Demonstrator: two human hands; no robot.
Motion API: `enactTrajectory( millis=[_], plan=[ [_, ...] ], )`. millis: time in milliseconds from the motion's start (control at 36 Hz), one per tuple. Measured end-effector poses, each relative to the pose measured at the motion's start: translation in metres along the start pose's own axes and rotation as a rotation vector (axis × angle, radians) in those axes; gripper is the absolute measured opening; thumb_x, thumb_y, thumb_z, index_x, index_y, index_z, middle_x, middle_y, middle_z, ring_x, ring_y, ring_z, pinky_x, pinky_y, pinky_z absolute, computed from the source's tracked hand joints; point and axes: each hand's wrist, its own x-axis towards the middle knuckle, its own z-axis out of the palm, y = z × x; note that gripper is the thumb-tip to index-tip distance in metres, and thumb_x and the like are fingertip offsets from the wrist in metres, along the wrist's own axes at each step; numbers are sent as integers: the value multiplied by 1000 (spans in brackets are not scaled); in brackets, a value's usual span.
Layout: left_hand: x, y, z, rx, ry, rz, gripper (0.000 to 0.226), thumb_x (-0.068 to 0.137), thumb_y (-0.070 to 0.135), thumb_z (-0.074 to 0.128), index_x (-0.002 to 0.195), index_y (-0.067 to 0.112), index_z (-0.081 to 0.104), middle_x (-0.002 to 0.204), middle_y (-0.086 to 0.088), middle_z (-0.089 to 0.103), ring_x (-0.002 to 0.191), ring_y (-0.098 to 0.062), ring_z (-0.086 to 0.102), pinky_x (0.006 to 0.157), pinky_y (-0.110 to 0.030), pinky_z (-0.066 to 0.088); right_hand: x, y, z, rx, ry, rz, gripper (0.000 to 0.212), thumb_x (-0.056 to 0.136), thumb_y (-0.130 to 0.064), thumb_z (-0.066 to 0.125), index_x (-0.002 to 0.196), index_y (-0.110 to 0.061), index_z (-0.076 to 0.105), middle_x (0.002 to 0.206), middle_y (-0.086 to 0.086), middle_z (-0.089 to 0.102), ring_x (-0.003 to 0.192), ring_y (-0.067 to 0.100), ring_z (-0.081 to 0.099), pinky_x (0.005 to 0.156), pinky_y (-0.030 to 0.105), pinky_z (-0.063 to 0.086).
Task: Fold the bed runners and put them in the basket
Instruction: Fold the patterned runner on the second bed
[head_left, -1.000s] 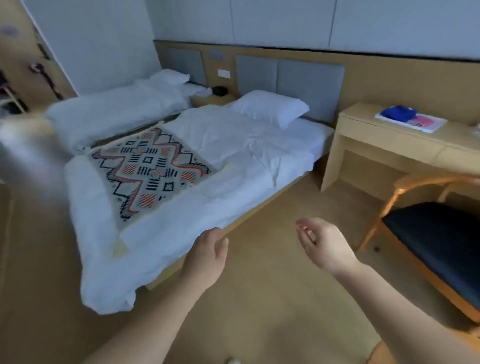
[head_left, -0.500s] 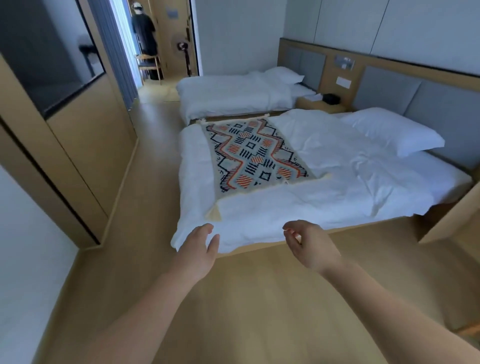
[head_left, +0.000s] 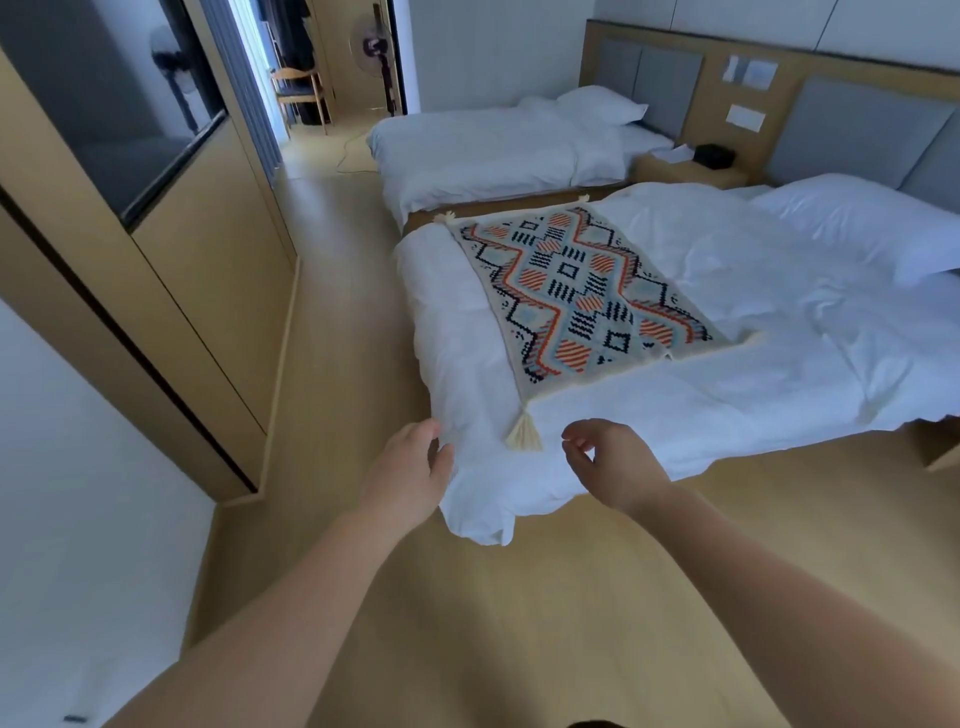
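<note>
A patterned bed runner in orange, black and pale blue lies flat across the foot of the near bed, on its white duvet. A cream tassel hangs at its near corner. My left hand hovers just left of that tassel, at the duvet's edge, fingers apart and empty. My right hand is stretched out just right of the tassel, fingers loosely curled and holding nothing. No basket is in view.
A second white bed stands behind, with a nightstand between the headboards. A wooden wardrobe wall runs along the left. Wooden floor leads to a doorway with a chair and a fan.
The view has swung left and moved closer to the foot of the near bed. Both hands have come up to the runner's near tasselled corner. The figure in the doorway is gone from view.
</note>
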Motion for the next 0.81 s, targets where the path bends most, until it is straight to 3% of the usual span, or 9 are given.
enactTrajectory(
  millis=[111,333,556,695,806],
  plan=[
    [46,-20,-7,7,2,20,42,96,41,40,132,19,44,128,6,50,99,-13,52,78,-26,38,45,-2,14,-13,11,16,20,91,-17,56,106,-11,69,97,1,69,89,17,63,80,29,49],
    [165,-49,-10,33,10,62,37,95,41,41,126,22,48,122,6,52,92,-11,51,77,-26,37,178,3,43,5,34,-15,19,90,-12,56,101,-5,70,96,8,71,88,24,65,77,34,51],
    [289,-70,-24,52,8,32,42,95,43,40,132,24,45,128,9,50,108,-8,50,85,-23,37,312,7,60,33,-8,8,23,92,-14,56,109,-5,68,107,9,70,94,24,65,80,27,48],
    [354,-78,-23,43,-20,58,40,95,42,41,129,22,47,120,9,52,95,-5,47,79,-21,35,370,16,63,33,-7,72,23,93,-15,55,110,-6,67,107,9,70,93,23,65,81,27,48],
    [410,-89,-15,36,-60,121,34,95,41,42,122,21,49,116,4,54,100,-12,51,77,-23,36,410,24,66,8,10,140,24,93,-18,54,111,-8,67,106,7,70,92,21,64,76,24,46]
  ],
)
